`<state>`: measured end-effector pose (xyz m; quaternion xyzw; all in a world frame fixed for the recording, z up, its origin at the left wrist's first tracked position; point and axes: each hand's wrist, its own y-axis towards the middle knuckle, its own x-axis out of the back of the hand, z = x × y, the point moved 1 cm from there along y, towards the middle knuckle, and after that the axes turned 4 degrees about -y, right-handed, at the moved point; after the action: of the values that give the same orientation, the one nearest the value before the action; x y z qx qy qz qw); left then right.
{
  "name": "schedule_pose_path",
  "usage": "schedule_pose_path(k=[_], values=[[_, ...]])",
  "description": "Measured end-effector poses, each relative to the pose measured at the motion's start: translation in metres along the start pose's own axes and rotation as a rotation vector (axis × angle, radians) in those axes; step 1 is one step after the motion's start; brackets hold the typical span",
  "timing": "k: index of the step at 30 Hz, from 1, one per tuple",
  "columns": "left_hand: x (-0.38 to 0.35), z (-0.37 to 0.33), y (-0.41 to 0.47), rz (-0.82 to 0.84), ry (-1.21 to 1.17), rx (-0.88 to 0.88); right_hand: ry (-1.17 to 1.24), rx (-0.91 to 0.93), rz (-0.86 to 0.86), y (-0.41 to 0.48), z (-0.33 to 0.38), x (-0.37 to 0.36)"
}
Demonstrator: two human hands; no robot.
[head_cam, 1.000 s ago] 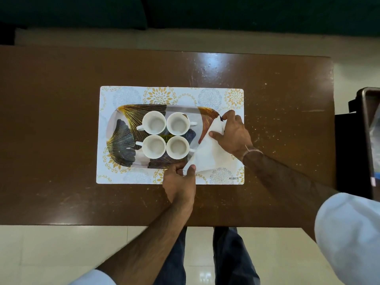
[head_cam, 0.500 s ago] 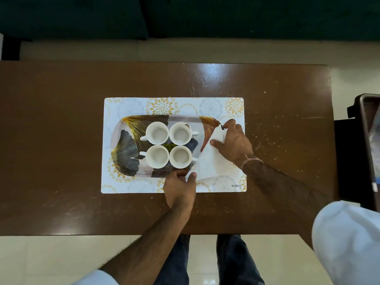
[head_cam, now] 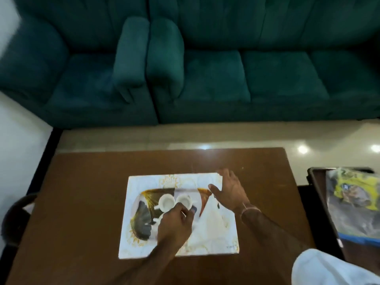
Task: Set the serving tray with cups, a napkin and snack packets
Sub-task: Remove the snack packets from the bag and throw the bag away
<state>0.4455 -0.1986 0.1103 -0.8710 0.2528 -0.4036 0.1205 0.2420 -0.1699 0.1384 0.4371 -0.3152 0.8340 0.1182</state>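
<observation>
Right hand (head_cam: 230,192) now off the white folded napkin (head_cam: 209,225), fingers spread.

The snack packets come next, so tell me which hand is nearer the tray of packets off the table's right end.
Right. The right hand hovers open over the placemat's far right corner, toward the packets. The left hand is farther, over the cups on the serving tray.
</observation>
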Motion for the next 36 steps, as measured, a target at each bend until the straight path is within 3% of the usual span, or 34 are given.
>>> schedule_pose_path(k=[4, 14, 22, 29, 36], values=[[0.068, -0.067, 0.032, -0.048, 0.062, -0.164, 0.035, 0.074, -0.097, -0.004, 0.047, 0.078], [0.255, -0.271, 0.063, -0.403, 0.205, -0.630, 0.003, 0.299, -0.496, -0.024, 0.175, 0.287], [0.360, -0.382, 0.025, -0.662, 0.214, -0.810, -0.010, 0.425, -0.721, -0.062, 0.247, 0.400], [0.388, -0.430, 0.010, -0.667, 0.235, -0.931, -0.043, 0.457, -0.797, -0.088, 0.260, 0.445], [0.338, -0.459, 0.013, -0.561, 0.254, -0.985, -0.054, 0.336, -0.797, -0.092, 0.206, 0.447]])
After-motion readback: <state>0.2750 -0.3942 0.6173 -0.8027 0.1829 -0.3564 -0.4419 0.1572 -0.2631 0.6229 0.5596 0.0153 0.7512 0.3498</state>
